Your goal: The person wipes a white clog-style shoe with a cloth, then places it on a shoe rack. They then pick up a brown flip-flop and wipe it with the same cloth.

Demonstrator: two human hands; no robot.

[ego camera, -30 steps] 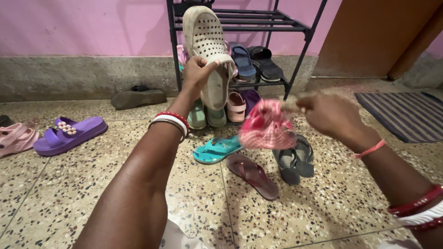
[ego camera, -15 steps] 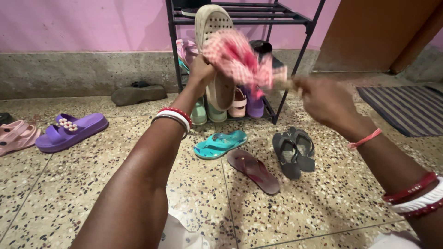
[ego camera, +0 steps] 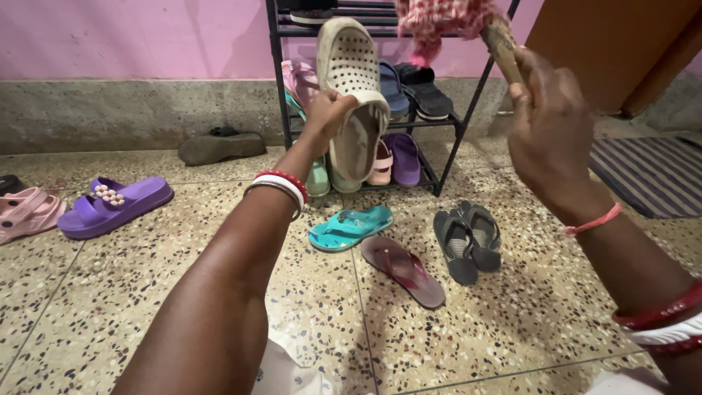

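Dusting step: left hand (ego camera: 325, 117) grips the beige clog (ego camera: 353, 95) at upper centre; right hand (ego camera: 548, 128), fingers closed on the stick duster (ego camera: 468, 22), is poised above it and, judging by that, must next swing down onto the clog

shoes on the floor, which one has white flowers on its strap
The purple slide at the left, beside the pink sandal; no other floor shoe carries flowers.
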